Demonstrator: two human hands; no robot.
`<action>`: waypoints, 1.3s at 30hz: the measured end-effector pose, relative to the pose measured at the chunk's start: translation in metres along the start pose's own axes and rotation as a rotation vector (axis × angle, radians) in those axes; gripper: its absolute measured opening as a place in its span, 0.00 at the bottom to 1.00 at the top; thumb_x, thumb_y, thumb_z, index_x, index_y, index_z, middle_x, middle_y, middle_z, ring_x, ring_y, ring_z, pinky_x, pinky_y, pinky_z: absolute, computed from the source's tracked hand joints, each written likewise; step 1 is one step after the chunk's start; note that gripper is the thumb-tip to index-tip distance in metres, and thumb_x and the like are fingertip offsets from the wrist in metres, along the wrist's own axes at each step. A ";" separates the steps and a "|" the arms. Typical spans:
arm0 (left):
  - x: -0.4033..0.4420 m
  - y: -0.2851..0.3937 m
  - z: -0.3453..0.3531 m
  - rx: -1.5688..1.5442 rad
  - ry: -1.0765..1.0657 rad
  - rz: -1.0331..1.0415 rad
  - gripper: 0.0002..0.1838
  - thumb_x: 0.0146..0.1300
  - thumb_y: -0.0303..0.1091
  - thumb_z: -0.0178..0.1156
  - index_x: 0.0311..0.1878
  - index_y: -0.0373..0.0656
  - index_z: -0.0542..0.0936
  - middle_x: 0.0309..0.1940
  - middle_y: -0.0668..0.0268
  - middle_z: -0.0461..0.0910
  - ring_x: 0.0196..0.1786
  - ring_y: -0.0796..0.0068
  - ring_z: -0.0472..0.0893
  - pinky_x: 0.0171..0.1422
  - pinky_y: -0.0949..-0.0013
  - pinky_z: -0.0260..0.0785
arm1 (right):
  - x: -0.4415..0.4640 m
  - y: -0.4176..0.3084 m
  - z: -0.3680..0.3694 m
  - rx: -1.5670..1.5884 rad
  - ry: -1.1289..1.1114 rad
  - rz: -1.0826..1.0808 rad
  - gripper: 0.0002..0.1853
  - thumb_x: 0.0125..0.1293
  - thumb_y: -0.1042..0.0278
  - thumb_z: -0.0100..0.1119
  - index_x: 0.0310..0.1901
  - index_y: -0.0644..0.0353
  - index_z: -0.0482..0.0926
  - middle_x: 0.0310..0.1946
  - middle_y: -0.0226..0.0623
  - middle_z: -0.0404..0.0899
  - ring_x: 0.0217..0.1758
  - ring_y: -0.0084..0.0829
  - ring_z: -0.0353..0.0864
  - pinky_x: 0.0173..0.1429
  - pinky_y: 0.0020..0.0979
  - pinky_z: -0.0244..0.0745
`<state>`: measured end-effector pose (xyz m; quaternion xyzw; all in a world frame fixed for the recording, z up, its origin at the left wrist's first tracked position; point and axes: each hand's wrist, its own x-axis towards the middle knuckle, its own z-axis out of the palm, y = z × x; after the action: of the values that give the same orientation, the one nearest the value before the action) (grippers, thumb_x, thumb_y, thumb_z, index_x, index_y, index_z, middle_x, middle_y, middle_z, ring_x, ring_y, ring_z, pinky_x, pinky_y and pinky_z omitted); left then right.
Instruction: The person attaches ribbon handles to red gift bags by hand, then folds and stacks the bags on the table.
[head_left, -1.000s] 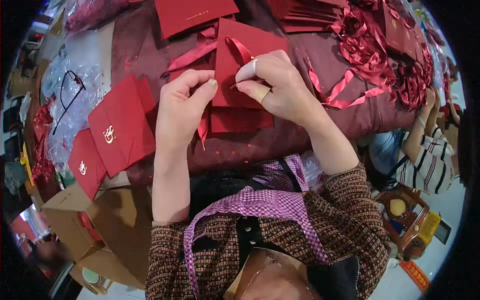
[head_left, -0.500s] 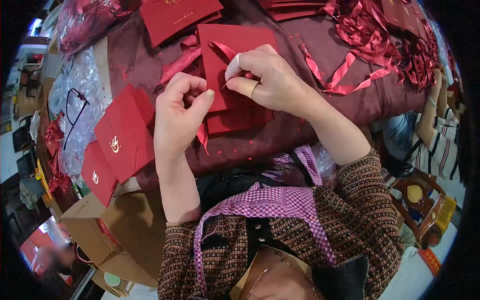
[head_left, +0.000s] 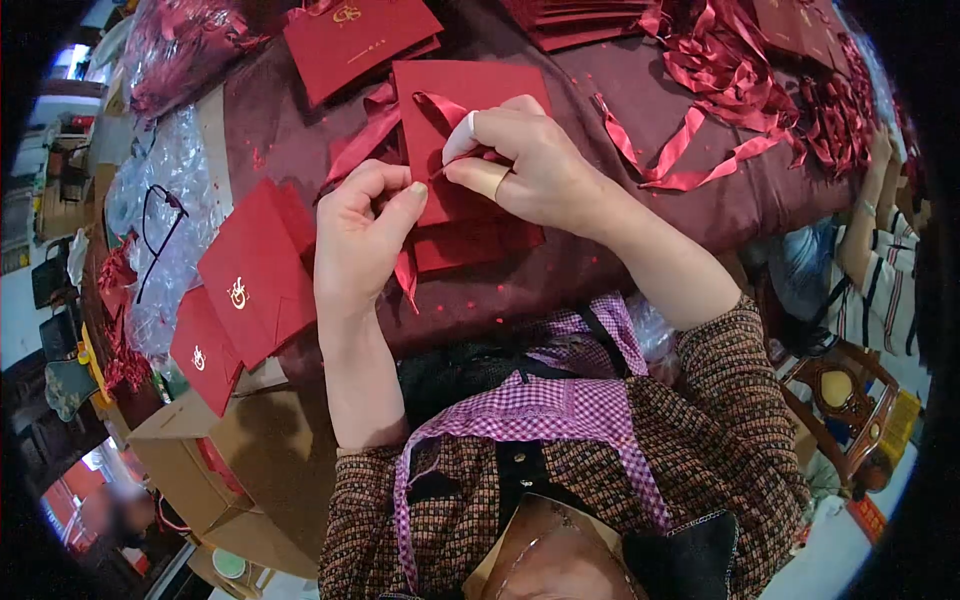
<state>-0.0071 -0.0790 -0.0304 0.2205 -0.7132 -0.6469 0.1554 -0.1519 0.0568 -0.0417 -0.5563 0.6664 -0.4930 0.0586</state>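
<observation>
A red paper gift bag [head_left: 470, 90] lies flat on the dark cloth under both hands, with a red ribbon [head_left: 437, 108] looping over its face. My right hand [head_left: 525, 155], white wrapping on one finger and a yellowish band on the thumb, pinches the ribbon above the bag. At the bag's left edge, my left hand [head_left: 365, 225] has thumb and forefinger pressed together; what lies between them is hidden. A ribbon tail hangs below that hand. Only a small gap separates the two hands' fingertips.
Red bags with gold logos [head_left: 250, 280] lie at left, beside clear plastic wrap [head_left: 170, 190] and eyeglasses [head_left: 160, 235]. More bags [head_left: 360, 40] and loose ribbons [head_left: 720, 80] lie at the back. A cardboard box [head_left: 250, 470] stands lower left. Another person's arm [head_left: 868, 190] shows at right.
The view has shifted slightly. Both hands keep nearly the same pinched pose over the bag, the right fingertips moving a little left and down.
</observation>
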 end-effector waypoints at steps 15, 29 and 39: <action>0.000 -0.007 0.011 0.389 0.165 0.213 0.04 0.56 0.24 0.62 0.31 0.34 0.78 0.21 0.56 0.76 0.22 0.70 0.74 0.29 0.68 0.66 | -0.004 -0.016 0.018 -0.494 0.194 -0.324 0.10 0.45 0.77 0.64 0.25 0.57 0.71 0.20 0.33 0.72 0.27 0.35 0.75 0.43 0.38 0.68; -0.003 -0.001 0.007 -0.222 0.126 0.024 0.04 0.63 0.24 0.59 0.38 0.33 0.80 0.28 0.73 0.78 0.32 0.89 0.71 0.36 0.81 0.64 | -0.001 -0.013 0.007 -0.134 0.196 -0.040 0.05 0.50 0.75 0.64 0.26 0.58 0.76 0.20 0.33 0.76 0.27 0.36 0.72 0.43 0.34 0.65; -0.001 -0.004 0.002 -0.402 0.028 0.007 0.07 0.62 0.21 0.58 0.42 0.32 0.80 0.34 0.69 0.81 0.35 0.86 0.76 0.42 0.81 0.69 | -0.002 -0.015 0.007 -0.053 0.173 0.054 0.05 0.54 0.70 0.64 0.27 0.59 0.76 0.23 0.35 0.79 0.27 0.36 0.76 0.48 0.33 0.63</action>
<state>-0.0069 -0.0767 -0.0342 0.1915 -0.5682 -0.7727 0.2085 -0.1366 0.0551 -0.0356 -0.4948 0.6966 -0.5195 -0.0007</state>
